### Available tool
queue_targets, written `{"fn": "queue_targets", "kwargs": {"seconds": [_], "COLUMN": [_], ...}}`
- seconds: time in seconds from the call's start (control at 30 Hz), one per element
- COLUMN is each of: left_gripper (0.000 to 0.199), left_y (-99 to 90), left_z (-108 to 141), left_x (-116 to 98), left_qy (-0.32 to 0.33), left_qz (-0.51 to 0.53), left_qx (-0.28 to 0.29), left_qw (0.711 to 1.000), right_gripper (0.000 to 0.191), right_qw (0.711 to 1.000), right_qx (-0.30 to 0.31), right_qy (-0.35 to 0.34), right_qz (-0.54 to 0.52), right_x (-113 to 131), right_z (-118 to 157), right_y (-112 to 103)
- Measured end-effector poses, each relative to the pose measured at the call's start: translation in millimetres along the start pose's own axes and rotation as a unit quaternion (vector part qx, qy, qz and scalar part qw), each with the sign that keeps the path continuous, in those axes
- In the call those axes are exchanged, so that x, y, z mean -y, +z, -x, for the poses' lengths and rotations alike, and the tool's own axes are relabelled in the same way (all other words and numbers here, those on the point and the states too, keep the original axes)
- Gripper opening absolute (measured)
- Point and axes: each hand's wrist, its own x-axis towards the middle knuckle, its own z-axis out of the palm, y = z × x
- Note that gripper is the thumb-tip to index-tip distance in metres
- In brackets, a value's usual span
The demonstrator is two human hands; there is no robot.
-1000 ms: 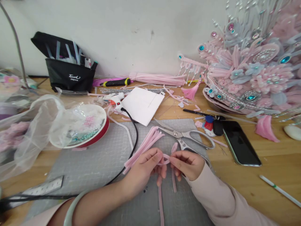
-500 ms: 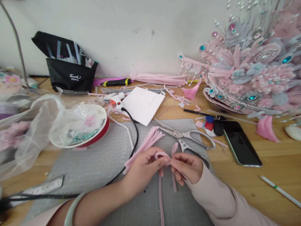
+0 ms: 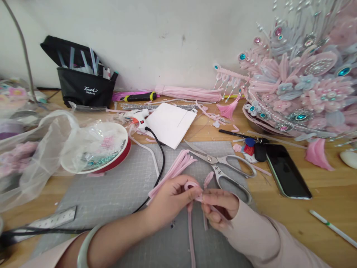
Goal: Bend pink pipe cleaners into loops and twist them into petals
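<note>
Above the grey cutting mat (image 3: 117, 193), my left hand (image 3: 170, 195) pinches a pink pipe cleaner (image 3: 191, 238) bent into a small loop, its long tail hanging down toward me. Close against it, the fingers of my right hand (image 3: 221, 204) are shut on the same pink pipe cleaner by the loop; a strand also runs across that palm. Another pink piece (image 3: 208, 179) pokes up behind my right fingers. Just past my left hand lies a bundle of pink pipe cleaners (image 3: 177, 167). Scissors (image 3: 220, 163) rest partly open beyond my right hand.
A bead-filled bowl (image 3: 126, 149) stands left, a hot glue gun (image 3: 141, 117) and white card (image 3: 171, 124) behind. The glue gun's black cord (image 3: 162, 160) crosses the mat. To the right are a phone (image 3: 287, 169), keys (image 3: 259, 149) and a beaded pink headdress (image 3: 295, 89). A power strip (image 3: 60, 219) lies left.
My right hand has turned slightly, and a pipe cleaner strand now shows across its palm. The loop in my left fingers is tighter. The camera view has shifted a little.
</note>
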Motion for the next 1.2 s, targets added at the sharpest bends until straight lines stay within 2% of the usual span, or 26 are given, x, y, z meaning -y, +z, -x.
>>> {"fn": "queue_targets", "kwargs": {"seconds": [0.03,0.07,0.1,0.13,0.17,0.23,0.27,0.3,0.33,0.4,0.6,0.73,1.07,1.2], "left_gripper": [0.018,0.019,0.020,0.021,0.021,0.021,0.021,0.021,0.022,0.022,0.021,0.020,0.017,0.019], "left_y": [-0.1,-0.4,-0.7,-1.0,-1.3,-1.7,-1.8,-1.8,-1.8,-1.4,3.9,8.3,5.6,6.8], "left_z": [-1,-3,-4,-5,-6,-6,-6,-6,-6,-5,-2,1,0,1], "left_x": [1,2,4,5,7,8,9,9,9,8,11,11,14,11], "left_qy": [-0.014,-0.026,-0.036,-0.046,-0.054,-0.065,-0.067,-0.066,-0.063,-0.060,-0.049,-0.037,-0.008,-0.015], "left_qz": [0.015,0.031,0.046,0.060,0.071,0.078,0.074,0.065,0.056,0.040,0.067,0.083,-0.040,-0.052], "left_qx": [-0.007,-0.011,-0.012,-0.011,-0.008,-0.004,-0.005,-0.007,-0.010,-0.017,-0.040,-0.066,-0.055,-0.053], "left_qw": [1.000,0.999,0.998,0.997,0.996,0.995,0.995,0.996,0.996,0.997,0.996,0.994,0.998,0.997], "right_gripper": [0.025,0.024,0.020,0.016,0.011,0.009,0.012,0.014,0.016,0.018,0.014,0.016,0.014,0.014], "right_qw": [0.995,0.976,0.941,0.888,0.821,0.675,0.617,0.577,0.556,0.543,0.564,0.559,0.564,0.579], "right_qx": [-0.050,-0.101,-0.149,-0.183,-0.200,-0.193,-0.183,-0.174,-0.170,-0.168,-0.161,-0.150,-0.140,-0.158], "right_qy": [-0.067,-0.137,-0.210,-0.283,-0.350,-0.448,-0.473,-0.484,-0.486,-0.478,-0.506,-0.536,-0.551,-0.531], "right_qz": [0.060,0.135,0.221,0.314,0.405,0.553,0.602,0.634,0.653,0.670,0.632,0.614,0.599,0.598], "right_x": [-3,-6,-8,-10,-12,-13,-13,-13,-12,-11,-9,-10,-13,-14], "right_z": [0,0,1,2,3,5,6,7,8,9,9,7,7,7], "right_y": [0,1,1,0,-1,-6,-8,-10,-11,-12,0,5,5,4]}}
